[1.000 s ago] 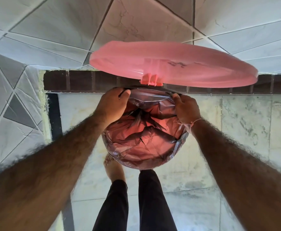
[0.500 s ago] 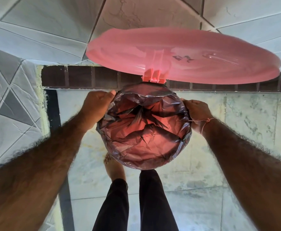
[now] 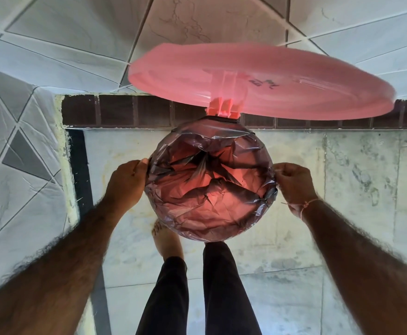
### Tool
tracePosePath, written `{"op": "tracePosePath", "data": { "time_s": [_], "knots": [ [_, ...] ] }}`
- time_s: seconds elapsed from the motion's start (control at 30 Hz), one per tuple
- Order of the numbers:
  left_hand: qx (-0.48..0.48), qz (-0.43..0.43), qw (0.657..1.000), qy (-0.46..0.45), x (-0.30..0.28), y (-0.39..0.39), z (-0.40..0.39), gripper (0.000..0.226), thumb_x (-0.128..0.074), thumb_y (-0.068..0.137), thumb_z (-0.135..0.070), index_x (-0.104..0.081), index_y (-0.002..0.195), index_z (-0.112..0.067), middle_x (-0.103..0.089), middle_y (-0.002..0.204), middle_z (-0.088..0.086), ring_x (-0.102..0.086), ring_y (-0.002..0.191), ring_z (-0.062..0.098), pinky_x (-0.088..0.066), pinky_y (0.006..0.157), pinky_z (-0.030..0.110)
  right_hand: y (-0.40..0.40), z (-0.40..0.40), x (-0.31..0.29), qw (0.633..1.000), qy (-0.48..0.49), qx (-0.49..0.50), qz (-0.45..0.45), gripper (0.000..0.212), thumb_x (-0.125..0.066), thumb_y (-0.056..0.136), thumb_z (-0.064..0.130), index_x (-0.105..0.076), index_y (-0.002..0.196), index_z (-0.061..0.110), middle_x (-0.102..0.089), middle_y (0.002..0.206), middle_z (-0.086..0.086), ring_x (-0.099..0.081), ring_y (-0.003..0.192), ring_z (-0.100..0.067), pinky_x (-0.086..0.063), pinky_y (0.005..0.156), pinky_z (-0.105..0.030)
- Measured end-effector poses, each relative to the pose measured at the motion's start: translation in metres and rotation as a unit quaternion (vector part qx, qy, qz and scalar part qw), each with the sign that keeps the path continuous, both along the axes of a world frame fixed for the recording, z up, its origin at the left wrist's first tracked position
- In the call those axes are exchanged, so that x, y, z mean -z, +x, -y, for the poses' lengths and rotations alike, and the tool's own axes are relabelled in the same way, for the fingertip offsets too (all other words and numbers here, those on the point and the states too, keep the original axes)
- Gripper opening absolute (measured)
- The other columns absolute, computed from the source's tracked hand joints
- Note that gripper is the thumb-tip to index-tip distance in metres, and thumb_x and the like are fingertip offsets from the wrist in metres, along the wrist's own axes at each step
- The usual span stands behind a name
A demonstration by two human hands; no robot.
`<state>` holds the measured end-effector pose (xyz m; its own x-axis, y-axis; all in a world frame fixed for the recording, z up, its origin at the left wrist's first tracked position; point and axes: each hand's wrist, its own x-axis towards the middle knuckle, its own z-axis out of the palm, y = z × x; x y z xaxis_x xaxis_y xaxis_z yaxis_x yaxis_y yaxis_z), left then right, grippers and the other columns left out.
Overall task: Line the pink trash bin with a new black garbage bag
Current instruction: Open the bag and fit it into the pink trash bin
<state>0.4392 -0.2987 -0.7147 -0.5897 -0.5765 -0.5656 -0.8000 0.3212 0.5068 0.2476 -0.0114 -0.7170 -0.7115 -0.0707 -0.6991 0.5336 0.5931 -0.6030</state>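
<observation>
Both hands have come down from the far part of the rim, near the hinge, to its two sides. The left hand (image 3: 125,184) lies curled against the left edge of the round pink plastic trash bin (image 3: 224,111), thumb up on the rim, pressing the folded film there; whether it pinches anything I cannot tell. The right hand (image 3: 294,187) sits at the right edge with fingers closed in a narrow pinch, seemingly on a bit of the film's edge.

The thin, crinkled black plastic garbage bag (image 3: 209,189) is inside the bin, its mouth turned over the rim nearly all the way round, pink glowing through its folds. The bin stands on the pale marble floor (image 3: 342,238) just ahead of the person's bare foot (image 3: 166,243), with its flat pink hinged lid (image 3: 258,81) tipped open beyond it.

The bin lies between the hands, each equally close. The near arc of the rim, towards the feet, looks like the next stretch to smooth down.
</observation>
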Motion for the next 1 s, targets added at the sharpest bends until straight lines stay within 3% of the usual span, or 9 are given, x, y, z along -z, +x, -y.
{"op": "tracePosePath", "data": {
  "time_s": [0.1,0.17,0.3,0.37,0.47,0.6,0.7,0.87,1.0],
  "knots": [
    [-0.077,0.0,0.996,0.037,-0.003,0.012,-0.007,0.045,-0.031,0.103,-0.033,-0.052,0.07,-0.009,-0.059,0.076,0.013,-0.053,0.07,0.026,-0.035,0.07,0.032,0.007,-0.007,-0.006,0.993,0.022,-0.111,-0.043,0.035,-0.057,0.079,-0.013,-0.074,0.074,0.017,-0.073,0.063,0.009,-0.065,0.061,-0.001,-0.051,0.061,-0.015],
    [-0.144,-0.001,0.986,0.085,-0.001,0.02,-0.013,0.044,-0.032,0.102,-0.039,-0.059,0.083,-0.01,-0.064,0.087,0.012,-0.058,0.08,0.026,-0.044,0.079,0.035,0.01,-0.012,-0.007,0.97,0.077,-0.211,-0.089,0.029,-0.055,0.082,-0.008,-0.076,0.082,0.013,-0.073,0.075,-0.001,-0.063,0.072,-0.007,-0.047,0.066,-0.012],
    [-0.254,0.008,0.945,0.205,0.005,0.033,-0.027,0.041,-0.031,0.099,-0.049,-0.06,0.108,-0.02,-0.065,0.112,0.004,-0.061,0.098,0.024,-0.046,0.088,0.039,0.019,-0.022,-0.009,0.936,0.123,-0.292,-0.151,0.029,-0.044,0.081,0.002,-0.07,0.092,0.007,-0.073,0.087,-0.012,-0.063,0.08,-0.029,-0.052,0.073,-0.035],
    [-0.275,0.01,0.934,0.228,0.006,0.035,-0.035,0.042,-0.03,0.099,-0.05,-0.057,0.115,-0.022,-0.062,0.115,0.0,-0.061,0.098,0.022,-0.043,0.085,0.038,0.023,-0.024,-0.011,0.925,0.115,-0.32,-0.17,0.031,-0.038,0.08,0.008,-0.066,0.095,0.007,-0.071,0.088,-0.01,-0.06,0.079,-0.03,-0.047,0.069,-0.034],
    [-0.289,0.013,0.926,0.244,0.003,0.033,-0.04,0.034,-0.031,0.099,-0.048,-0.055,0.109,-0.027,-0.059,0.111,-0.003,-0.06,0.095,0.018,-0.043,0.087,0.037,0.027,-0.027,-0.013,0.894,0.143,-0.363,-0.22,0.025,-0.036,0.077,0.012,-0.058,0.086,0.004,-0.065,0.083,-0.013,-0.059,0.081,-0.036,-0.045,0.069,-0.038],
    [-0.266,0.032,0.933,0.241,0.003,0.032,-0.036,0.036,-0.03,0.098,-0.051,-0.059,0.102,-0.03,-0.063,0.111,-0.004,-0.062,0.098,0.018,-0.045,0.088,0.036,0.028,-0.039,-0.02,0.778,0.281,-0.474,-0.302,0.014,-0.046,0.076,0.014,-0.06,0.078,0.014,-0.069,0.081,-0.004,-0.056,0.116,-0.033,-0.033,0.096,-0.046],
    [-0.236,0.049,0.943,0.23,0.002,0.032,-0.031,0.043,-0.028,0.097,-0.055,-0.06,0.103,-0.027,-0.064,0.111,-0.004,-0.062,0.102,0.021,-0.046,0.097,0.043,0.028,-0.043,-0.024,0.715,0.315,-0.538,-0.315,0.016,-0.049,0.082,0.022,-0.062,0.078,0.015,-0.071,0.084,-0.002,-0.052,0.122,-0.031,-0.026,0.103,-0.053],
    [-0.216,0.073,0.947,0.225,0.0,0.034,-0.027,0.059,-0.026,0.086,-0.069,-0.061,0.108,-0.026,-0.065,0.123,0.001,-0.061,0.11,0.024,-0.044,0.103,0.052,0.037,-0.067,-0.018,0.651,0.334,-0.623,-0.277,0.037,-0.041,0.084,0.02,-0.064,0.112,0.014,-0.063,0.127,-0.009,-0.037,0.14,-0.032,-0.022,0.11,-0.057],
    [-0.205,0.07,0.954,0.209,0.0,0.03,-0.03,0.042,-0.029,0.098,-0.049,-0.058,0.107,-0.02,-0.063,0.123,0.009,-0.061,0.11,0.03,-0.046,0.1,0.052,0.06,-0.077,-0.004,0.639,0.357,-0.648,-0.209,0.064,-0.06,0.074,0.005,-0.05,0.137,0.006,-0.048,0.147,-0.016,-0.027,0.145,-0.036,-0.019,0.112,-0.064]
  ]
}}
